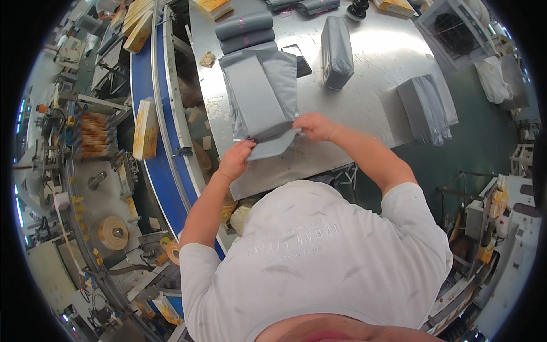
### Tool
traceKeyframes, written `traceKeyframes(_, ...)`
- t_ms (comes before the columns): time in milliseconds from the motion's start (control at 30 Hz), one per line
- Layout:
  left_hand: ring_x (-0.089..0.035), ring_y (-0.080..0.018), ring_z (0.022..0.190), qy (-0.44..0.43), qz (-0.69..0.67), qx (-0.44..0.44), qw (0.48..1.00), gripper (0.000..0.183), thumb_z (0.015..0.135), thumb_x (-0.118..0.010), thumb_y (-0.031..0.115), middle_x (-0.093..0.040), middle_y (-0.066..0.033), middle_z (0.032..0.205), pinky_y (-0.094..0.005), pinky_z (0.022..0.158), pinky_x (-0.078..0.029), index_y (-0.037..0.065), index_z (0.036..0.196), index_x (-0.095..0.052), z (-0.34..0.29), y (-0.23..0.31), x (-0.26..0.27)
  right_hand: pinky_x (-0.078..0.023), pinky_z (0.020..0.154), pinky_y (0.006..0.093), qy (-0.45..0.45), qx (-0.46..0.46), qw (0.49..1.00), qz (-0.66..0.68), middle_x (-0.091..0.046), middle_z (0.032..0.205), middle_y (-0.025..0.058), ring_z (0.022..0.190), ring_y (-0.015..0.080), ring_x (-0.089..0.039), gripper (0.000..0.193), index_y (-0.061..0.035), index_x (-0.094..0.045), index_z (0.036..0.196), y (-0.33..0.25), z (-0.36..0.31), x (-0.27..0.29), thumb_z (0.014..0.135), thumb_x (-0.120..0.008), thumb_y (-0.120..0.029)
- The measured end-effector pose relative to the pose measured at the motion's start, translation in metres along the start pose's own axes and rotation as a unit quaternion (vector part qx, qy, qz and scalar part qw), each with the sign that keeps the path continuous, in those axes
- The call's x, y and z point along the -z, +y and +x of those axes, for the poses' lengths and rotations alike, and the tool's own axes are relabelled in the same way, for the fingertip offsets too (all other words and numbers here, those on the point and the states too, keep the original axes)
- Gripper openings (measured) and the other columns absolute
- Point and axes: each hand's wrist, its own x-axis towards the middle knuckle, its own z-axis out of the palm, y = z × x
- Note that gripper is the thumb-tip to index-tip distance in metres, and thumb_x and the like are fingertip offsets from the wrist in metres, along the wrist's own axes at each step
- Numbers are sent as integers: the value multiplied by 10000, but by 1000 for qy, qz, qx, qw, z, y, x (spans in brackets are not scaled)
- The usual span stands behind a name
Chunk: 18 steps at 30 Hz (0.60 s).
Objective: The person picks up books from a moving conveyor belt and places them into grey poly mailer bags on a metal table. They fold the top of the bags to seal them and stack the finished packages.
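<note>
A grey plastic mailing bag (pixel 253 94) with a block-shaped bulk inside lies on the metal table, its flap end toward me. Both hands pinch the near flap (pixel 276 147), which hangs close to the table's front edge. My left hand (pixel 236 159) grips its left corner, fingers closed. At the right corner my right hand (pixel 314 126) has its fingers closed on the same flap. Beyond the bag lie rolled or folded grey bags (pixel 246 31). A dark phone-like slab (pixel 297 60) rests just right of the bag.
Wrapped grey parcels stand on the metal table (pixel 364 114): one parcel (pixel 337 54) at centre, another (pixel 424 108) at the right edge. Left of the table runs a blue conveyor belt (pixel 162 171) carrying yellow-and-white packs (pixel 146 128). A black knob-like object (pixel 357 10) sits at the back.
</note>
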Motion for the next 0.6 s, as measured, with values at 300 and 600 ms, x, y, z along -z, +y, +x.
traceKeyframes(300, -547, -156, 742, 294, -357, 520, 718, 256, 1043, -684, 208, -611, -42, 838, -356, 728, -495, 11, 911, -587, 38, -39, -71, -551, 800, 462, 166, -479, 861, 40, -739, 922, 177, 867, 322, -721, 414, 4, -678, 971, 9, 67, -56, 981, -692, -410)
traceKeyframes(600, -437, -253, 1475, 238, -318, 336, 854, 668, 1045, -627, 162, -474, -148, 1619, -349, 1219, -322, 28, 1641, -358, 53, 27, -76, -489, 1057, 486, 183, -388, 873, 234, -622, 1393, 208, 1296, 345, -582, 692, -19, -549, 1443, -29, 74, -71, 907, -788, -386)
